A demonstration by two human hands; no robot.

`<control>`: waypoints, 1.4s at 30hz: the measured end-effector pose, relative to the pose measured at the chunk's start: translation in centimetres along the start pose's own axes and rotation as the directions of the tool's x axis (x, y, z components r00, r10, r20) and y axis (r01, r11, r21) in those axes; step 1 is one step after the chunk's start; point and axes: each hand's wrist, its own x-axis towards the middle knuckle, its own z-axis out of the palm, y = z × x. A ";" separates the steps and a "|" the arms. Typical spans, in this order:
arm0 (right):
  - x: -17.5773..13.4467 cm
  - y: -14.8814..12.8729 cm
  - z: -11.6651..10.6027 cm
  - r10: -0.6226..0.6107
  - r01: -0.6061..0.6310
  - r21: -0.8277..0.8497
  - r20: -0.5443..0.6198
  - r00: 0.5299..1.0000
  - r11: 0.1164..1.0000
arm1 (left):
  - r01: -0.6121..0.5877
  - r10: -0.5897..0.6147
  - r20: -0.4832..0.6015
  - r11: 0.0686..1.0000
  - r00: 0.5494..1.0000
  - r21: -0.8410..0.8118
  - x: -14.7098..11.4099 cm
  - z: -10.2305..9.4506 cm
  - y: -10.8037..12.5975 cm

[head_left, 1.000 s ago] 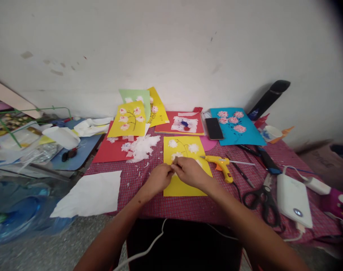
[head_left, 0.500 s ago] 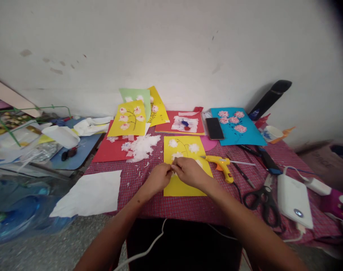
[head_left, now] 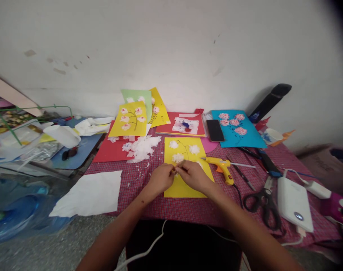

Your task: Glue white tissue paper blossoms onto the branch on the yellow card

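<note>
Over a yellow sheet of paper (head_left: 178, 189) my left hand (head_left: 162, 178) and my right hand (head_left: 194, 174) meet, fingertips pinched together. Whatever lies between the fingers is too small or hidden to make out. The sheet carries a drawn branch and white paper blossoms (head_left: 194, 149); my hands cover part of it. Just right of my right hand, a yellow glue gun (head_left: 222, 165) lies with its nozzle over the sheet's edge and a glue stick out of its back. To the left is a pile of torn white paper (head_left: 145, 148).
Black scissors (head_left: 264, 203), a white power bank (head_left: 294, 203) and a phone (head_left: 215, 130) lie on the right. Finished-looking flower cards stand behind, including a blue one (head_left: 239, 128). A white paper sheet (head_left: 89, 194) overhangs the table's left front edge. A water jug (head_left: 21, 214) is below.
Both hands stay joined over the yellow sheet, with the fingers shifting slightly. The whole view has moved a little; the other things lie as before.
</note>
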 end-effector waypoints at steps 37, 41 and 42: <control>-2.6 1.6 -0.7 0.497 -0.159 0.707 -0.302 0.813 0.689 | 0.022 -0.013 0.049 0.983 0.999 -0.180 0.4 -1.8 0.2; -2.9 1.4 -0.6 0.513 -0.192 0.688 -0.297 0.806 0.700 | 0.044 -0.053 -0.030 0.967 0.998 -0.252 -0.6 -2.6 -0.3; -2.9 1.3 -0.6 0.514 -0.200 0.682 -0.293 0.807 0.703 | 0.048 -0.061 -0.044 0.963 0.997 -0.264 -0.9 -2.7 -0.4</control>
